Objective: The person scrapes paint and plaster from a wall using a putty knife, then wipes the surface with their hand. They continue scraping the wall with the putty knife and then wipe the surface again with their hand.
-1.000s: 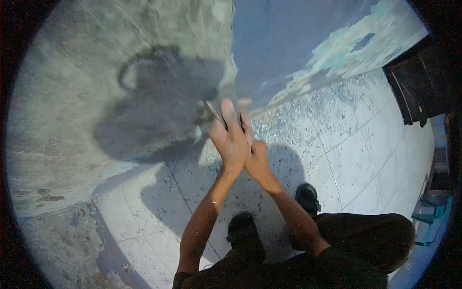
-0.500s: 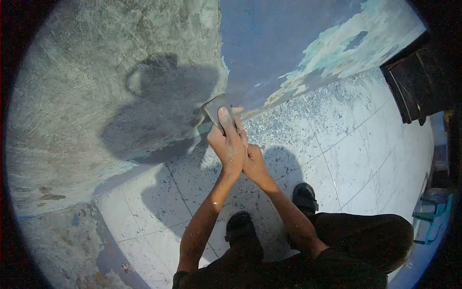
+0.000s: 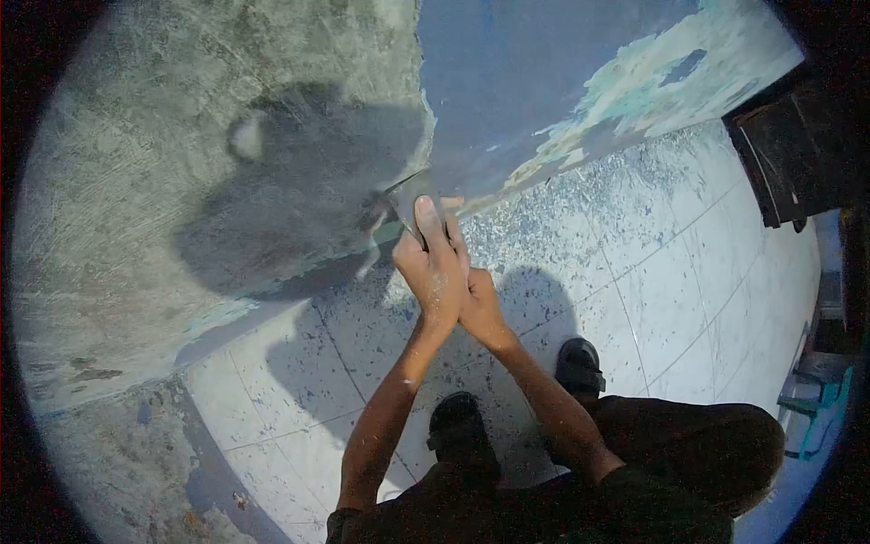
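A flat, grey scraper has its broad edge against the bare wall, close to the corner where the blue-painted wall begins. My left hand is closed around it, one finger stretched along the blade's face. Just below and to the right, my right hand is pressed against the left, closed around the lower end of the scraper. Its fingers and the handle are mostly hidden. Fingertips poke out to the right of the blade.
Paint flakes litter the white tiled floor along the wall's foot. My sandalled feet stand below. A dark piece of furniture is at the right, with a green stool farther down. Shadows of my head and arms fall on the wall.
The scraper and both hands have shifted slightly up along the wall toward the corner. Both hands keep the same hold, and the view has tilted a little.
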Action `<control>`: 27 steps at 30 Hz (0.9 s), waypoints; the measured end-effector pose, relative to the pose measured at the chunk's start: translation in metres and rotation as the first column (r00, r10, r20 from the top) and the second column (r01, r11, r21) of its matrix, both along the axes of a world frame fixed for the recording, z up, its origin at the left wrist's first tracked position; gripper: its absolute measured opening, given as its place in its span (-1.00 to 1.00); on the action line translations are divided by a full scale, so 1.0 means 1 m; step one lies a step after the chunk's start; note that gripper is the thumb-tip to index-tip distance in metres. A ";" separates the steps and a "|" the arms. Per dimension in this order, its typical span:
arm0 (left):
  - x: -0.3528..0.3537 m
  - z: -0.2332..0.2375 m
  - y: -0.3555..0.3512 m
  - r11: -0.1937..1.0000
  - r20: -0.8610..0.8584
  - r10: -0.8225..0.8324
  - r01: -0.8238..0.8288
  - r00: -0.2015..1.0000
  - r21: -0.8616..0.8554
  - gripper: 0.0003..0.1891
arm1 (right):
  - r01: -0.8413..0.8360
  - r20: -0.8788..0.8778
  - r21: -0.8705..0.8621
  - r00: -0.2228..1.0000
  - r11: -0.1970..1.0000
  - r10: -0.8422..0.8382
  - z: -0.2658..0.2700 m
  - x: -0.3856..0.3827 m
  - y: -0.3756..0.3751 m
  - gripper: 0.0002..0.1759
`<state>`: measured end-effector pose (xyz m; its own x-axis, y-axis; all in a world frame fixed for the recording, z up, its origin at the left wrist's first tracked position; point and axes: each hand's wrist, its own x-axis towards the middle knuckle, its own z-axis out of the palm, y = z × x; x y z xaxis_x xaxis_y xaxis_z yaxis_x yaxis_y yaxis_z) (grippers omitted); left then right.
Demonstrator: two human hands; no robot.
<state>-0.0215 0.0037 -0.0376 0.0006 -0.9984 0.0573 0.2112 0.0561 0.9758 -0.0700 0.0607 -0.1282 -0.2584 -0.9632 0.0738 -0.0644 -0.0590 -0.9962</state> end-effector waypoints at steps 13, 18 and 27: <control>0.006 -0.015 0.000 0.999 0.074 0.000 -0.002 0.997 0.037 -0.53 | 0.052 0.014 -0.011 0.999 0.999 -0.052 -0.003 0.008 0.004 -0.55; 0.001 0.037 -0.011 0.998 0.046 0.018 -0.015 0.999 -0.065 -0.50 | 0.014 -0.197 0.000 0.980 1.000 -0.014 0.026 -0.003 -0.002 -0.54; 0.009 0.024 0.000 0.998 0.098 -0.001 0.007 0.995 -0.061 -0.49 | 0.000 -0.084 0.038 0.996 0.999 0.003 0.024 0.004 -0.001 -0.48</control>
